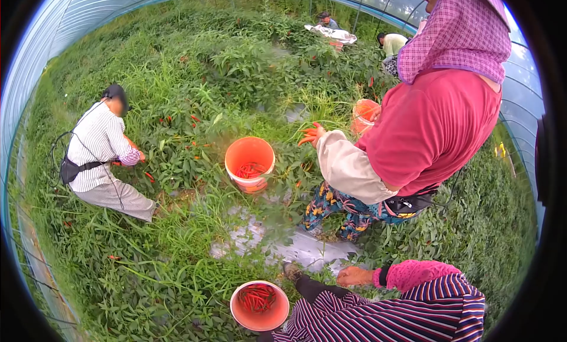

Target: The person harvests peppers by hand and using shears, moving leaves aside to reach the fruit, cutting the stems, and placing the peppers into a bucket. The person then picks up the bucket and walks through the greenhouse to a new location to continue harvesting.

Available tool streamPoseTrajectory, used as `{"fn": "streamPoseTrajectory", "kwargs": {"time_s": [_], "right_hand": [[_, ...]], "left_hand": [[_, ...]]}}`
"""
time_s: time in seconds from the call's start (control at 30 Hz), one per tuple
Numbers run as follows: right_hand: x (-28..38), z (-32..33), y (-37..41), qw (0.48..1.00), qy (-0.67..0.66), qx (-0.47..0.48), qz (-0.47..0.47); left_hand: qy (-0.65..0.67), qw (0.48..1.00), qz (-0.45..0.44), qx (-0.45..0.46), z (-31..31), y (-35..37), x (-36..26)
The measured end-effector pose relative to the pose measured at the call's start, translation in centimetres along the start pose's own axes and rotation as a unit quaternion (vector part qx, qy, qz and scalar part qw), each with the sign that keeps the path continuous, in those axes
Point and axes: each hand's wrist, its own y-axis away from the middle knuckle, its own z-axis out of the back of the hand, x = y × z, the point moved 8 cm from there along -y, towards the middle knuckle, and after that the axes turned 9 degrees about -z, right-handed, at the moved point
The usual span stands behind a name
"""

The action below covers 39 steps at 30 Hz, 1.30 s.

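My right hand (pixel 354 276), bare below a pink dotted sleeve (pixel 410 275) with a dark cuff, hangs over the plants beside my striped clothing (pixel 390 315). Its fingers look loosely curled together, and nothing shows in them. My left hand is out of sight. Beside my outstretched leg stands an orange bucket (pixel 280 317) with a heap of red chili peppers (pixel 256 298) inside. Farther ahead, a second orange bucket (pixel 236 150) stands among the plants, with red chili peppers (pixel 251 169) at its bottom.
A standing co-worker in a red shirt (pixel 425 123) is close on the right, near another orange bucket (pixel 366 110). On the left, a person in a striped shirt (pixel 97 135) bends into pepper plants. Pale ground sheeting (pixel 307 250) shows between weeds. Two people work at the back.
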Motion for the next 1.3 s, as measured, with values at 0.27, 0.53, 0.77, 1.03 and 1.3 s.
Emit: {"fn": "streamPoseTrajectory", "kwargs": {"time_s": [0.27, 0.53, 0.77, 1.03, 1.3], "right_hand": [[0.6, -0.1, 0.0, 1.000, -0.002, -0.002, -0.006], [1.9, -0.2, -0.2, 1.000, 0.017, 0.016, -0.004], [3.1, -0.6, -0.6, 1.000, -0.005, 0.003, 0.017], [2.6, -3.4, -5.1, 0.997, -0.052, 0.060, -0.008], [4.3, -10.0, -14.8, 0.991, 0.056, 0.119, -0.028]], "left_hand": [[0.010, 0.999, 0.021, 0.026, 0.6, -1.2, -4.5], [0.155, 0.975, 0.137, -0.078, -0.9, 0.4, 2.4], [0.379, 0.870, 0.205, -0.240, -2.9, 1.2, 5.2], [0.295, 0.894, 0.278, -0.191, -1.4, 5.3, 3.5], [0.296, 0.840, 0.403, -0.208, -6.3, 17.5, 7.7]]}}
